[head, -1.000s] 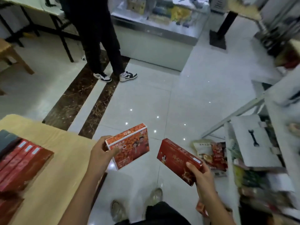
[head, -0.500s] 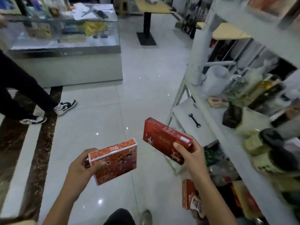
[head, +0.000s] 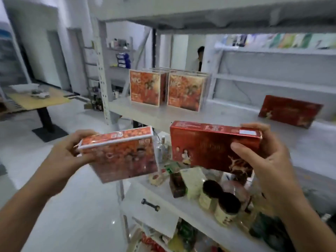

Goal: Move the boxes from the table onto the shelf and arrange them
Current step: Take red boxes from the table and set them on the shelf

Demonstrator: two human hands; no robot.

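My left hand grips an orange patterned box by its left end, held in front of the shelf unit. My right hand grips a dark red box by its right end, beside the orange one. Both boxes hover just below and in front of the white shelf board. On that board stand two rows of orange boxes upright at the left. One dark red box lies at the right.
The lower shelf holds jars, a bottle and small packets. A perforated white upright marks the shelf's left corner. A yellow table stands on the white floor at the left. A person is partly seen behind the shelf.
The view has swung right and up from the floor to the shelf. Both hands have lifted their boxes up to the level of the middle shelf board.
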